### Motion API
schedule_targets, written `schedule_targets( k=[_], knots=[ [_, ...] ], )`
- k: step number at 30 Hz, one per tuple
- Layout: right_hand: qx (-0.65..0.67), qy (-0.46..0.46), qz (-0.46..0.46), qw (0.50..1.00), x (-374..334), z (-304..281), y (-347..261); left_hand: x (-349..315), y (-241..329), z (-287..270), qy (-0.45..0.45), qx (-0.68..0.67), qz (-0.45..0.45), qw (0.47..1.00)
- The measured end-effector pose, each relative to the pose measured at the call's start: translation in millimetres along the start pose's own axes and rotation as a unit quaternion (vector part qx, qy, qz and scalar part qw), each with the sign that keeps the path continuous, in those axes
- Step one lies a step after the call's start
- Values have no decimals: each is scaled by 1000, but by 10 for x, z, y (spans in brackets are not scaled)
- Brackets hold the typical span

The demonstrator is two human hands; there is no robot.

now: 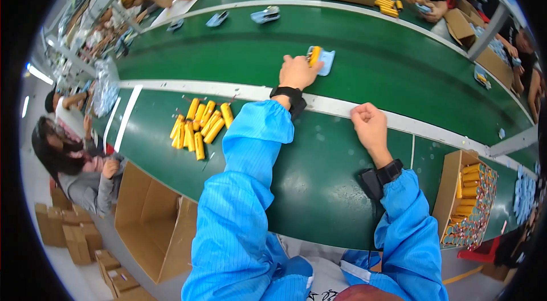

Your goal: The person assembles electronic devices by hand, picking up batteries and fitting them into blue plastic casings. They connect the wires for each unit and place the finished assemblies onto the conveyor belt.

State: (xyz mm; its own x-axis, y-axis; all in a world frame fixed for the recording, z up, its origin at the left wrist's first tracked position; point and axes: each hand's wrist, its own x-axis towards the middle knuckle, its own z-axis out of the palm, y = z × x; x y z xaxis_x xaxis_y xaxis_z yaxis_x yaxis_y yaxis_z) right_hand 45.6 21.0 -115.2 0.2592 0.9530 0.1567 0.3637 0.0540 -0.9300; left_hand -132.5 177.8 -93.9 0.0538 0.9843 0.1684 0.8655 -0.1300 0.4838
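My left hand (299, 72) reaches over the white rail onto the far green belt. Its fingers close at the near-left side of a light blue plastic shell (326, 63), which has a yellow cylindrical battery (314, 55) along its left part. The fingertips are partly hidden. My right hand (369, 123) is at the rail, fingers curled in; nothing shows in them, but their inside is hidden. On the near green table, left of my left sleeve, lies a loose group of yellow batteries (197, 124), some with thin leads.
An open carton (448, 193) packed with yellow batteries stands at right. The white rail (327, 104) divides table and belt. More blue shells (265, 14) lie along the belt. An open cardboard box (149, 215) is at lower left. Other people work across the belt and at left.
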Motion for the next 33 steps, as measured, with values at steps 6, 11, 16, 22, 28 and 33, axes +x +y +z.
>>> schedule_targets(
  k=[6,11,16,22,28,33],
  knots=[
    [5,-10,0,1000,27,-73,64,-888,-138,-667,81,61,123,987],
    [-24,-22,10,999,9,17,25,-1199,-791,-1054,104,275,32,955],
    [43,-41,-3,998,-109,245,-105,-1128,-1133,-984,144,378,14,914],
    [48,-158,-20,986,-182,605,-238,-951,-1151,-894,116,382,-4,917],
    [96,-190,-39,976,-191,576,-236,-937,-568,-1103,-12,96,12,995],
    [233,-141,-120,955,-173,621,-210,-838,-173,-910,-174,-214,71,959]
  ],
)
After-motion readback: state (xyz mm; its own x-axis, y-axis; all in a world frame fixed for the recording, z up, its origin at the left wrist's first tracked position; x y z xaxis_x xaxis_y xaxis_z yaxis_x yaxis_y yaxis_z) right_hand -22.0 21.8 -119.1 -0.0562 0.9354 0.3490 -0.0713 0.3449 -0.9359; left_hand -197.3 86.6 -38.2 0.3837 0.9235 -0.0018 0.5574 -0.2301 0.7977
